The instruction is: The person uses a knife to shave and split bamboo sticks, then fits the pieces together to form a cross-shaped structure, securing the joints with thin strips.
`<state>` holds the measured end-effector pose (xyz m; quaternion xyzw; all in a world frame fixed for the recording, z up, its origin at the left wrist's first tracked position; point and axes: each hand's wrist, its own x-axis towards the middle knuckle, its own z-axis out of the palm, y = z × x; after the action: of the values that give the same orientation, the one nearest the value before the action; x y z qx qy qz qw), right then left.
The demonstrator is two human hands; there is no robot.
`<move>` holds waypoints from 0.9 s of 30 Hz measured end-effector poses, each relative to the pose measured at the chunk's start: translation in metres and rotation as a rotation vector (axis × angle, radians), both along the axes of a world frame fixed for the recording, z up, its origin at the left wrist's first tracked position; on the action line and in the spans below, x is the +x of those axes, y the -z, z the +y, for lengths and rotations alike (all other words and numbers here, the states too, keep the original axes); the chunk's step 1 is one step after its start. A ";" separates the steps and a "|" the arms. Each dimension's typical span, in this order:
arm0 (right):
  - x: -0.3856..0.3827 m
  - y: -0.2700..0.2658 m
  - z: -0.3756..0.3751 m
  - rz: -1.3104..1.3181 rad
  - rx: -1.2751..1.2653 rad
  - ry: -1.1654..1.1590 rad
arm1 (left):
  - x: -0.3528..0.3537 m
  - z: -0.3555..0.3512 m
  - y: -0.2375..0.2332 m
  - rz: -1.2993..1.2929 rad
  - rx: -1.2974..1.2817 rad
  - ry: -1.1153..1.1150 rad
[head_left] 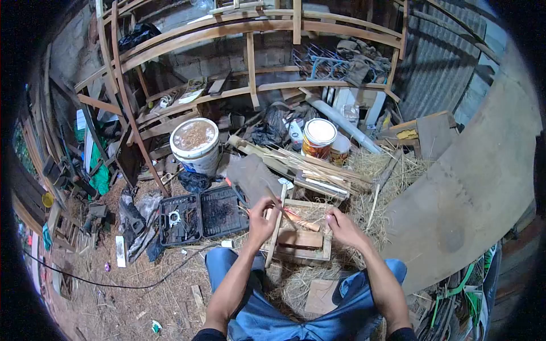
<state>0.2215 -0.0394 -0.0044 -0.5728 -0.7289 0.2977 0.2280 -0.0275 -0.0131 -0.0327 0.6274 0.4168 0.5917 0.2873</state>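
Observation:
A small wooden frame (325,245) stands between my knees, with a wooden block (300,238) lying inside it. My left hand (263,220) is at its left side, fingers pinched round a thin brown strip (273,196) that slants over the frame. Along that same side runs a paler wooden slat (275,236). Over the frame's right side is my right hand (343,228), its fingers closed; whatever they hold is too small to make out. An orange-handled tool (294,217) lies between both hands.
An open black tool case (200,217) lies to the left on the straw-covered floor. Beyond the frame are a pile of wood strips (318,170), a white bucket (195,149) and a paint tub (319,136). A large board (455,187) leans at the right. A black cable crosses the left floor.

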 end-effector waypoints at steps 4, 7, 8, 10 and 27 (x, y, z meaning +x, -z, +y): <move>-0.017 -0.009 -0.007 0.163 0.211 0.085 | 0.013 -0.006 -0.012 -0.043 0.119 -0.008; -0.015 -0.009 -0.004 0.151 0.251 0.129 | 0.017 -0.012 -0.044 -0.184 0.057 -0.014; -0.010 -0.004 0.001 0.135 0.310 0.158 | 0.018 -0.010 -0.052 -0.206 0.039 -0.005; -0.003 0.003 0.007 0.110 0.363 0.237 | 0.020 -0.012 -0.071 -0.249 0.022 0.032; 0.000 0.010 0.001 0.067 0.326 0.204 | 0.026 0.004 -0.008 0.123 0.019 0.058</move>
<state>0.2211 -0.0381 -0.0146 -0.5889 -0.6977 0.1699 0.3709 -0.0015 -0.0091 -0.0247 0.6771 0.4096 0.5474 0.2723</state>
